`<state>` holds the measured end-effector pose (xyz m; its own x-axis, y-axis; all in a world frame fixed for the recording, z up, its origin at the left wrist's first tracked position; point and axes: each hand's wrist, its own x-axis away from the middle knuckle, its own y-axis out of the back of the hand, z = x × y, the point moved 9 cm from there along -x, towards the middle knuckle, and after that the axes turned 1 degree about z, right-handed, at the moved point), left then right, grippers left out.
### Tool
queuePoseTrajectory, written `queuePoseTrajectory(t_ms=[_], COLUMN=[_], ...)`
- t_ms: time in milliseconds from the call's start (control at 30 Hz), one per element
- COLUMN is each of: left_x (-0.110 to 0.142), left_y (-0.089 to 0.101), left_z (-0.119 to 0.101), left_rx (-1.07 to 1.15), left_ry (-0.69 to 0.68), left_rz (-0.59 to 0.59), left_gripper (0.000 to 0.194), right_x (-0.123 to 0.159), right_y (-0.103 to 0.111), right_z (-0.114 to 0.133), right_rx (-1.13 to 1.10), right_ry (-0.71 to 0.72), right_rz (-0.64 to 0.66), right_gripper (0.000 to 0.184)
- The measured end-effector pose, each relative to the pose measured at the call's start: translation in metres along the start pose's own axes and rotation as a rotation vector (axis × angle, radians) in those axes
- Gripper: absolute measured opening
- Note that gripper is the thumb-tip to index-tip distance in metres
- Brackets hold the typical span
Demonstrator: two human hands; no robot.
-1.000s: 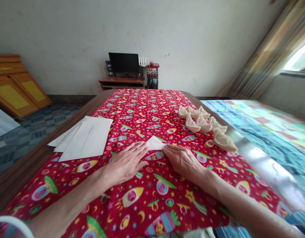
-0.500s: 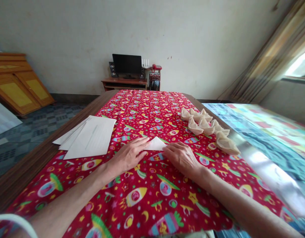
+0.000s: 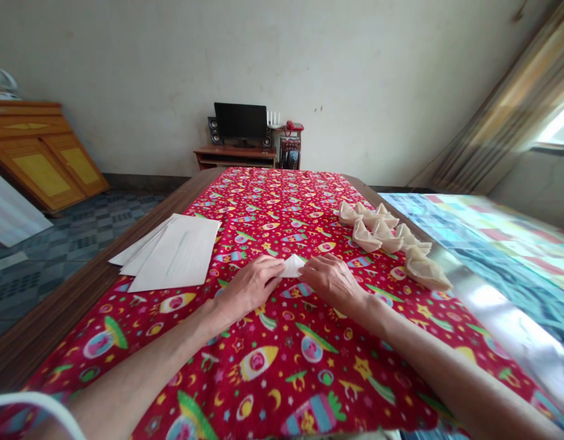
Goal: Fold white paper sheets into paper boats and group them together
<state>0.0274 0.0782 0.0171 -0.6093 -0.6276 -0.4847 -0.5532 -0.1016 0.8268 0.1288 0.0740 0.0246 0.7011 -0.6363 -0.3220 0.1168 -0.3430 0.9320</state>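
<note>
A long brown wooden table, spread with a bright red cloth printed with rockets, stars and moons, stretches toward a pale, marked wall. Near its middle, a small folded white paper lies between a person's two bare hands: the left hand, almost closed, grips its left corner; the right hand, fingers curled, grips the right corner, its thumb hidden. To the left, white sheets lie fanned; to the right sits a cluster of folded cream pieces. Beyond stand a dark monitor and a red telephone. A yellow-panelled cabinet stands left on checkered tiles; at right, a striped curtain hangs beside a bright window.
</note>
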Motion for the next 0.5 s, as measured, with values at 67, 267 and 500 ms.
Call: queuePoseTrajectory(t_ms=[67, 267, 500], left_x=[-0.0002, -0.0007, -0.0013], left_y=[-0.0001, -0.0006, -0.0007], left_z=[0.0004, 0.0026, 0.0086], left_rx=[-0.002, 0.003, 0.033], left_ry=[0.0, -0.009, -0.007], left_rz=[-0.001, -0.019, -0.064], left_gripper=[0.022, 0.021, 0.021], right_x=[0.0012, 0.0042, -0.0016], right_y=[-0.0001, -0.0034, -0.0025], right_z=[-0.0016, -0.0046, -0.0032], right_rx=[-0.011, -0.022, -0.007], right_ry=[-0.004, 0.01, -0.057], right_rz=[-0.016, -0.019, 0.05], right_gripper=[0.019, 0.017, 0.024])
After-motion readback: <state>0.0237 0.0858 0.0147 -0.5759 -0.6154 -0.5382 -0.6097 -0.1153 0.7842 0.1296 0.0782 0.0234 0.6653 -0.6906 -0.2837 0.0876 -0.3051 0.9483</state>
